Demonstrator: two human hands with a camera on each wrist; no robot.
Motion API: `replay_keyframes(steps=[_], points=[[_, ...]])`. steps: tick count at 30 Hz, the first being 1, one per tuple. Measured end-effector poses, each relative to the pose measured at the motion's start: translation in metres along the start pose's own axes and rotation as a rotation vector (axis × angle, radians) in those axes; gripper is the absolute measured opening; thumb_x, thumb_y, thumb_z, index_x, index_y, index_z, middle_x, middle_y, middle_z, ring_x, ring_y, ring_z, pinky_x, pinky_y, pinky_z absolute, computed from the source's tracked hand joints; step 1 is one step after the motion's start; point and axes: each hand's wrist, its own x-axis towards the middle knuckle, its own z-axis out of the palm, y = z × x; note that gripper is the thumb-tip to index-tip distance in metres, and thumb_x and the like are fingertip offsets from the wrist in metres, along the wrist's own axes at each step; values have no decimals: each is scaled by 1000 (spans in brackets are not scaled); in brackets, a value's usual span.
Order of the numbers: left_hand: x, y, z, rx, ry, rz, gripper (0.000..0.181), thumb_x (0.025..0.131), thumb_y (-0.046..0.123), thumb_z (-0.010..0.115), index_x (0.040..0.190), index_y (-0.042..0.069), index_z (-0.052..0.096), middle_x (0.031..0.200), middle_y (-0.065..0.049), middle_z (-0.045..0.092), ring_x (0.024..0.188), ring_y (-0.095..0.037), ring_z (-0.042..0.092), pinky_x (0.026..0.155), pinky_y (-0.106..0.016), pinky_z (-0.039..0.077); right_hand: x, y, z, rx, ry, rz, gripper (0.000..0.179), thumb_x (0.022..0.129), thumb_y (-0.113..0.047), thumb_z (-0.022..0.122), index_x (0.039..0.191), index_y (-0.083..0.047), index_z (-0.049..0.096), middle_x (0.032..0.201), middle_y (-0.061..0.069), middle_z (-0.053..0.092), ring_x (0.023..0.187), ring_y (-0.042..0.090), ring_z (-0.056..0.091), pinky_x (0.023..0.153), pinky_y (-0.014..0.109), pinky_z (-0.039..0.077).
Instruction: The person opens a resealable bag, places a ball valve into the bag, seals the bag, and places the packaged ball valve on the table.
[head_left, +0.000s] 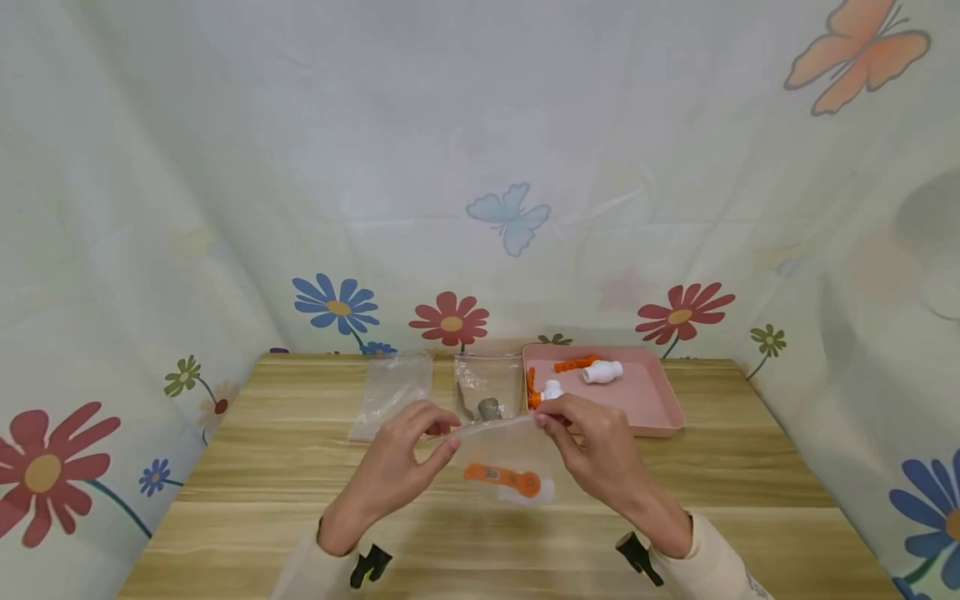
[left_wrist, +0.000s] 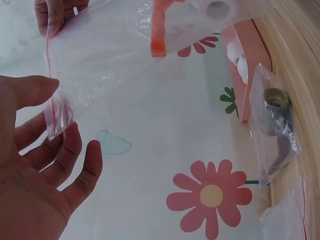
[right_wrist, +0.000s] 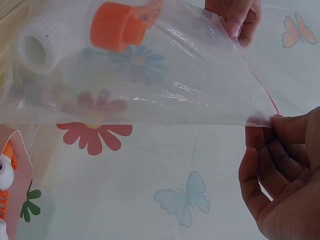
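A clear zip bag [head_left: 491, 442] with a red zip line hangs between both hands above the table. Inside it lies a white plastic ball valve [right_wrist: 55, 40] with an orange lever handle [head_left: 502, 478], low in the bag. My left hand [head_left: 393, 458] pinches one top corner, thumb in front and fingers behind, as the left wrist view shows. At the opposite top corner, my right hand [head_left: 600, 450] pinches the zip edge between thumb and forefinger, its other fingers curled beneath. The zip edge is stretched nearly straight from hand to hand.
Behind the right hand, a pink tray [head_left: 652, 408] holds white valves [head_left: 602, 372] with orange handles [head_left: 576, 364]. To its left lies a clear bag [head_left: 491, 371] with a grey metal fitting [head_left: 490, 408]. Another clear bag [head_left: 397, 387] lies flat farther left. A printed curtain [head_left: 375, 167] rises behind the table.
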Motion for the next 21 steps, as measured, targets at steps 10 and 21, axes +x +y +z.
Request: replay_keyframes(steps=[10,21], points=[[6,3,7,-60,20,82,5,92,13,67,97,12,68,90,6,63,81,-5,57,72,-21,52,-2,1,4,8,-9,-5,19,77,7,75,87,-8,70,76,-3,69,65,2,61,61,12,50],[7,6,10,-11,-13,104,3,96,12,60,94,12,63,86,4,58,79,-4,52,69,-23,51,-2,1,6,7,1,-15,20,76,7,76,87,-8,70,75,-4,68,65,2,59,59,12,46]])
